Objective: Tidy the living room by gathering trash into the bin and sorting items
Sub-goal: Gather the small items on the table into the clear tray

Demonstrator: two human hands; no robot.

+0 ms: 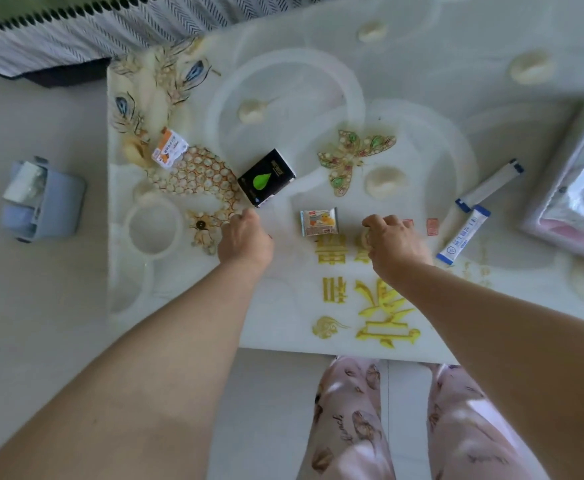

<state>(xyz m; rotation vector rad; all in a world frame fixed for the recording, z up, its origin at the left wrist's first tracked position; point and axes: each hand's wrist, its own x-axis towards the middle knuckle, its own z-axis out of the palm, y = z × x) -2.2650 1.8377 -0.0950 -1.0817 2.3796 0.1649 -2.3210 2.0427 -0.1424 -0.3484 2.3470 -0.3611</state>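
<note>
On the white decorated table (283,306) lie a black packet with a green drop (266,177), an orange-and-white snack packet (169,148), a small grey wrapper with a yellow picture (319,221) and two white-and-blue stick sachets (463,235) (489,185). My left hand (245,237) hovers with curled fingers just below the black packet, holding nothing that I can see. My right hand (396,242) grips a small pale object (365,239), mostly hidden under its fingers. A light blue bin (43,202) with trash inside stands on the floor left of the table.
A clear plastic bag with blue and pink contents (581,192) lies at the table's right edge. A striped fabric (86,32) hangs at the top left. My legs in pink patterned trousers (352,420) stand against the table's near edge.
</note>
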